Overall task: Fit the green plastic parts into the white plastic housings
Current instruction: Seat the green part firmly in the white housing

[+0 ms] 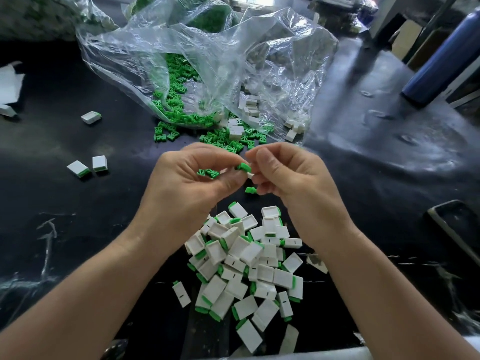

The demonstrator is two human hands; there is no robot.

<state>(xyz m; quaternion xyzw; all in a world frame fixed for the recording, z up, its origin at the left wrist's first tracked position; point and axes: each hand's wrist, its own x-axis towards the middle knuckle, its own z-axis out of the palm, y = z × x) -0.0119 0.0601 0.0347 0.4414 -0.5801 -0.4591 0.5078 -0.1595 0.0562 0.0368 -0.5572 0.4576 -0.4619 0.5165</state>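
Just beyond the pile of finished housings (246, 268), the two hands were fingertip to fingertip. The left hand (192, 178) pinched a green part (243, 167) between thumb and forefinger, with spare green parts (207, 173) cupped in its palm. The right hand (285, 175) curled round a white housing (250, 175), mostly hidden. The green part lay just left of the housing, touching or nearly so. Its long axis seemed to point toward the right hand's fingers.
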